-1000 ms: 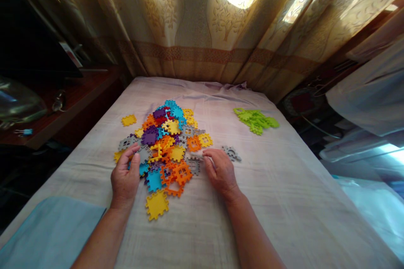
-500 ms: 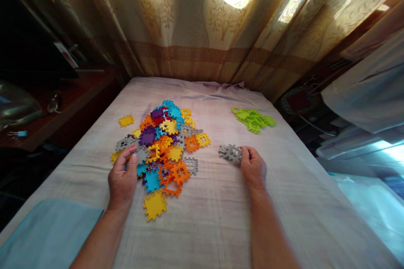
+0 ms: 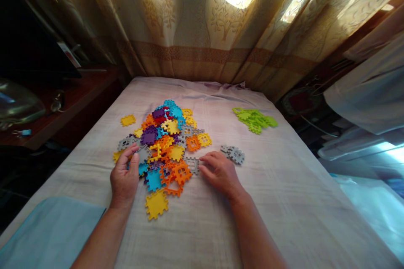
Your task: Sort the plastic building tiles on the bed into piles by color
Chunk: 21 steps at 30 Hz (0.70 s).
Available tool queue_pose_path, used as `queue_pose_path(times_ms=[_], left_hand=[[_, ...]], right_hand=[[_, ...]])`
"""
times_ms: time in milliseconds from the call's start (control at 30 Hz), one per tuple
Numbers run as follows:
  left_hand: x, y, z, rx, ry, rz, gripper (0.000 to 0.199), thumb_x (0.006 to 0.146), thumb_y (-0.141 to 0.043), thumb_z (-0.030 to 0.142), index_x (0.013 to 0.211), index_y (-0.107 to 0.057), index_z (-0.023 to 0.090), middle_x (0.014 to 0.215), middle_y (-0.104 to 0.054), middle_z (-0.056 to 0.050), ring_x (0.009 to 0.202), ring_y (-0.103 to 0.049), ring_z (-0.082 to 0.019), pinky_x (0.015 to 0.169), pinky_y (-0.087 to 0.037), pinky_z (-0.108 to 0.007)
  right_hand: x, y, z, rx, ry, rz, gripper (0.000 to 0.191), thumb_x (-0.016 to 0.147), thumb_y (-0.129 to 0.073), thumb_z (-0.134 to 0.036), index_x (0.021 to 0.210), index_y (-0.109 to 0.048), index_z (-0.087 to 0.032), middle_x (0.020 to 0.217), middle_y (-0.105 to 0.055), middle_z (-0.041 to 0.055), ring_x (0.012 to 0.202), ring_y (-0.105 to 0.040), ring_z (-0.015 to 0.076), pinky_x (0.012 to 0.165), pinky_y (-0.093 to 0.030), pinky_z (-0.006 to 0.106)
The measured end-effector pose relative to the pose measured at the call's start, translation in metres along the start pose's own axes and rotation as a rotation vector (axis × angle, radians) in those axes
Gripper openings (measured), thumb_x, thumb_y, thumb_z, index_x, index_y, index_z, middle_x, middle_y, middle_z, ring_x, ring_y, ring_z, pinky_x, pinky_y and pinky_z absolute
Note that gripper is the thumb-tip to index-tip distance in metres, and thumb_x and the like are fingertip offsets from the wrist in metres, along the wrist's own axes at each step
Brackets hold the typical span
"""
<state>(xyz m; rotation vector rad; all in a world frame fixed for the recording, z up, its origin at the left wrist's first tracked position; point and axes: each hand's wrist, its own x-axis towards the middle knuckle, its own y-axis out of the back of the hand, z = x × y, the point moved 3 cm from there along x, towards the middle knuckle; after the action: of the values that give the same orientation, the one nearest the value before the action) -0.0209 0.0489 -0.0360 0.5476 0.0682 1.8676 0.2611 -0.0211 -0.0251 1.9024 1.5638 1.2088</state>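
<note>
A mixed pile of flat, notched plastic building tiles (image 3: pixel 150 134) in several colours lies on the sheet. My left hand (image 3: pixel 124 174) rests at the pile's left edge. Its thumb and fingers are curved and apart, close to a grey tile (image 3: pixel 144 153); whether they touch it is unclear. My right hand (image 3: pixel 222 174) reaches in from the right, thumb and forefinger parted at the edge of a grey window-frame tile (image 3: pixel 192 164). Beyond that hand is a small heap of grey tiles (image 3: pixel 236 154). A yellow tile (image 3: pixel 157 204) lies nearest to me.
Lime-green tiles (image 3: pixel 255 119) form a separate heap at the back right of the sheet-covered bed (image 3: pixel 202 235). A lone yellow tile (image 3: pixel 128 120) lies left of the pile. Light blue cloth (image 3: pixel 53 231) covers the near left corner. Curtains (image 3: pixel 195 29) hang behind.
My right hand has let go of the grey tiles, which now lie on the sheet. It has moved left to the grey window-frame tile at the pile's edge. My left hand has hardly moved.
</note>
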Motion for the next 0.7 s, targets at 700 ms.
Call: queue_pose_path(times_ms=[700], left_hand=[[0.000, 0.000, -0.005, -0.007, -0.010, 0.002, 0.034, 0.088, -0.056, 0.046, 0.106, -0.068, 0.020, 0.125, -0.068, -0.008, 0.121, -0.060, -0.022, 0.111, -0.042, -0.041]], right_hand=[[0.000, 0.020, -0.002, 0.132, -0.148, -0.345, 0.021, 0.090, -0.057, -0.033, 0.094, -0.077, -0.025, 0.096, -0.077, 0.0033, 0.087, -0.069, 0.0181, 0.082, -0.049, 0.028]])
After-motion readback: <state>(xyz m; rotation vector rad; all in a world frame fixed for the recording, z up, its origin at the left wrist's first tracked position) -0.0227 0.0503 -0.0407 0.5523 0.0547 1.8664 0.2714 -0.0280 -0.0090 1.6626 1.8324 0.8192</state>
